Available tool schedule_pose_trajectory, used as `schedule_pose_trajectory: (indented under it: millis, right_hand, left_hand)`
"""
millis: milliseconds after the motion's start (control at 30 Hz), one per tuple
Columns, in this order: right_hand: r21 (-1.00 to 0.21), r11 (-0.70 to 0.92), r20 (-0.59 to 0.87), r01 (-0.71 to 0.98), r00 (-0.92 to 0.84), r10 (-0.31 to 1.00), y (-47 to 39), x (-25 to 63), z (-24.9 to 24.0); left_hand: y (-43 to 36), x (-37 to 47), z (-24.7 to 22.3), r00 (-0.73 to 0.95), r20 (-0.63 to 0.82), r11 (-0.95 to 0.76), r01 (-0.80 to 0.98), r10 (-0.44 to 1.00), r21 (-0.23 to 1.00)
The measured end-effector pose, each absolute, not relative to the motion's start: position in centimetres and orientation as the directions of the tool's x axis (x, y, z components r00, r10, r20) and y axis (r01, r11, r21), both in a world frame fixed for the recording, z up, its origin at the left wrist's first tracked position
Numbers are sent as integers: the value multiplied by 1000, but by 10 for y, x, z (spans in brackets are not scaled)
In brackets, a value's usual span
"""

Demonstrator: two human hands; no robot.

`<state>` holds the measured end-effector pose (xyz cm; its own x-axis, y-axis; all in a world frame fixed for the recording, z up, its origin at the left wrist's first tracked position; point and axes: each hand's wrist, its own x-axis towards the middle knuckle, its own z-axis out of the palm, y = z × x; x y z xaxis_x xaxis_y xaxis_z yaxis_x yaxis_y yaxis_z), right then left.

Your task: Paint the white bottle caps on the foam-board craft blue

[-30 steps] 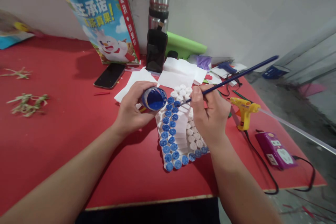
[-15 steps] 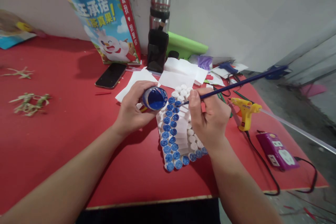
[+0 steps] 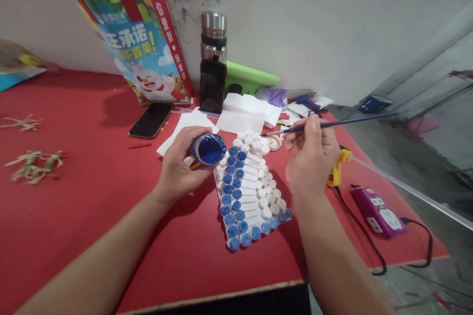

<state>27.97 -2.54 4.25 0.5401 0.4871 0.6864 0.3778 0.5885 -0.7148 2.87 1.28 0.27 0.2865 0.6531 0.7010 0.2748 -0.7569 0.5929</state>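
Observation:
My left hand (image 3: 181, 162) is wrapped around a small jar of blue paint (image 3: 210, 149), its open mouth tilted toward me. In my right hand (image 3: 312, 157) is a thin paintbrush (image 3: 343, 122), pinched between thumb and fingers, its tip pointing left over the far end of a craft panel. The panel (image 3: 248, 192) lies on the table and bears rows of small rolled paper coils. Blue coils (image 3: 235, 193) run along its left and near edges. White coils (image 3: 263, 202) fill the right side and far end, with white paper strips between.
On the red table (image 3: 92, 216) are a phone (image 3: 151, 120), white papers (image 3: 246, 113), a dark bottle (image 3: 213, 69) and a printed bag (image 3: 148, 54). At right are a yellow glue gun (image 3: 336, 170) and a purple power box (image 3: 377, 211) with cords.
My right hand has lifted the paintbrush off the blue coils and moved right and away, uncovering the panel's right side. The left hand still holds the jar. The view has tilted slightly up.

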Motion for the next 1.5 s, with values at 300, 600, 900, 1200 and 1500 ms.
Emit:
schedule_pose_trajectory:
  millis: [300, 600, 900, 1200, 1500]
  right_hand:
    - [-773, 602, 570, 199, 635, 522, -18, 284, 43]
    - [-755, 636, 576, 160, 626, 526, -14, 288, 39]
    - [-824, 453, 184, -341, 594, 783, -15, 287, 45]
    - [-829, 333, 60, -449, 521, 852, -12, 300, 42]
    - [-818, 331, 33, -471, 536, 844, -6, 310, 38]
  left_hand:
    - [10, 31, 1, 197, 648, -676, 270, 736, 686]
    - [19, 28, -8, 35, 615, -586, 350, 787, 730]
    - [17, 30, -2, 10, 573, -540, 350, 819, 765]
    - [31, 26, -7, -3, 642, -610, 305, 767, 731]
    - [34, 24, -9, -40, 633, -586, 339, 773, 736]
